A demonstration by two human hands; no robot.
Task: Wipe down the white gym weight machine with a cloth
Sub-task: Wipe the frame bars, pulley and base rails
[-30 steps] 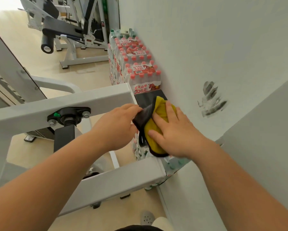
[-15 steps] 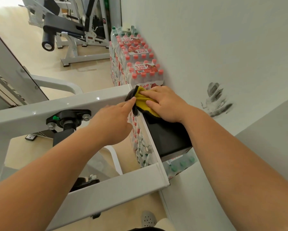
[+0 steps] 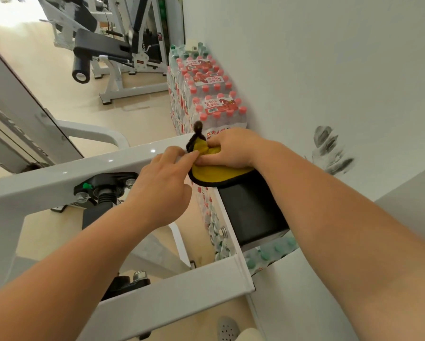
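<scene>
We see the right hand [image 3: 233, 150] closed on the yellow cloth [image 3: 216, 174] (black-edged), which lies on the far end of the black pad [image 3: 250, 210] at the white machine frame [image 3: 88, 173] corner. The left hand [image 3: 162, 183] pinches the cloth's near edge with thumb and fingers, by the stacked water bottles [image 3: 213, 107]
</scene>
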